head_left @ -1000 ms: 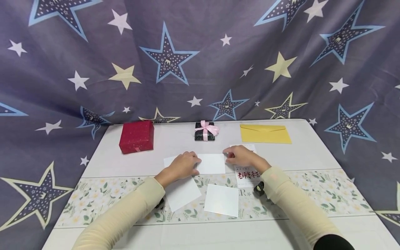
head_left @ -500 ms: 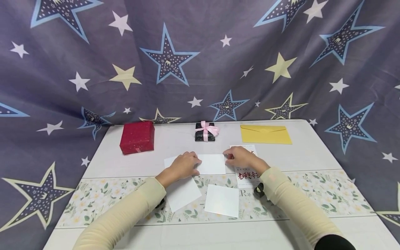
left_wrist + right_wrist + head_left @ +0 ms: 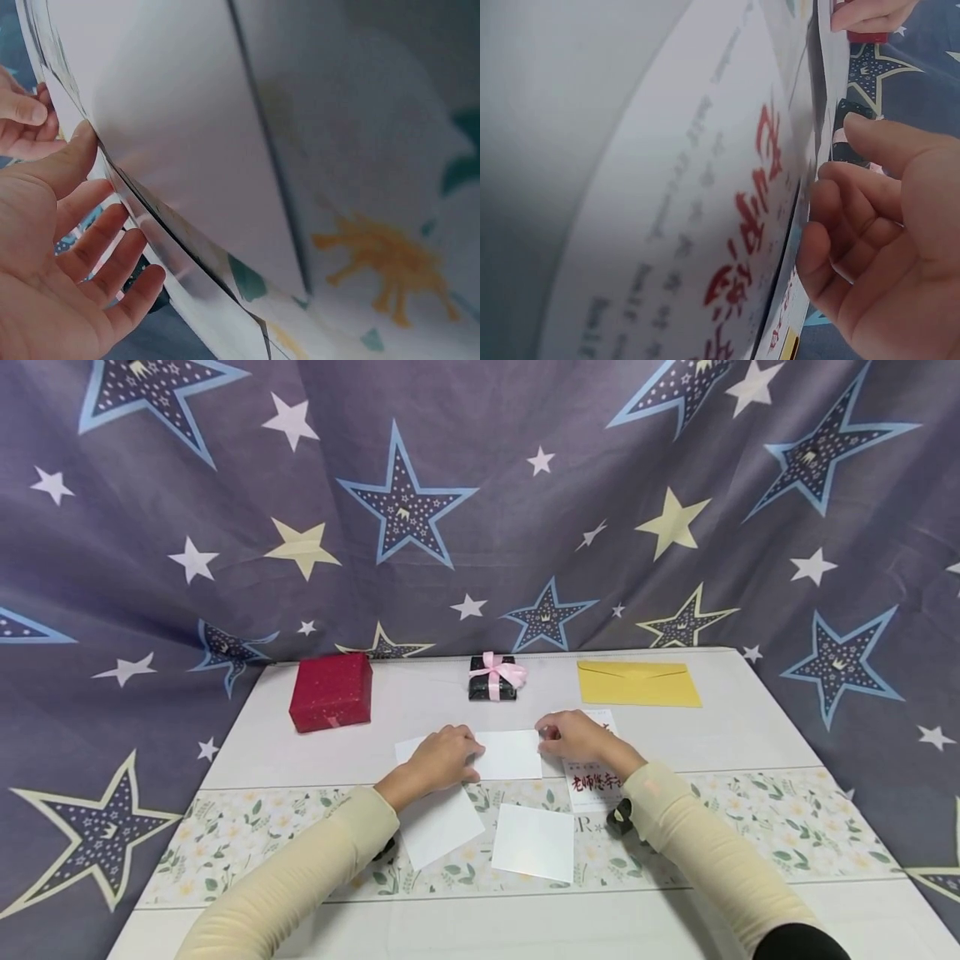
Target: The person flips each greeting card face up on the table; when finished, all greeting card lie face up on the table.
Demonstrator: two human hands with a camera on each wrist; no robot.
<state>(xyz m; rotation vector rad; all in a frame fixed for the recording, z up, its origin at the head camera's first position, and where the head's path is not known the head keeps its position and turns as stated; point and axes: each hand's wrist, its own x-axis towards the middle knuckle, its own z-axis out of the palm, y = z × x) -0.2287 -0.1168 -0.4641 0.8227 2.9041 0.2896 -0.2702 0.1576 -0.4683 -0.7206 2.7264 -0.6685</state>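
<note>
Low beside a white card (image 3: pixel 508 756), left hand (image 3: pixel 438 756) spread, right hand (image 3: pixel 576 734) curled, its grip unclear.

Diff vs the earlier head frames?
No clear move, and no visible new grip or release; the head view just drifted slightly. Left hand and right hand stay at opposite ends of the white card; red box, yellow envelope unchanged.

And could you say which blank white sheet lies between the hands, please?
The far middle sheet; the squarish one lies nearer the camera, the slanted one partly under the left hand.
</note>
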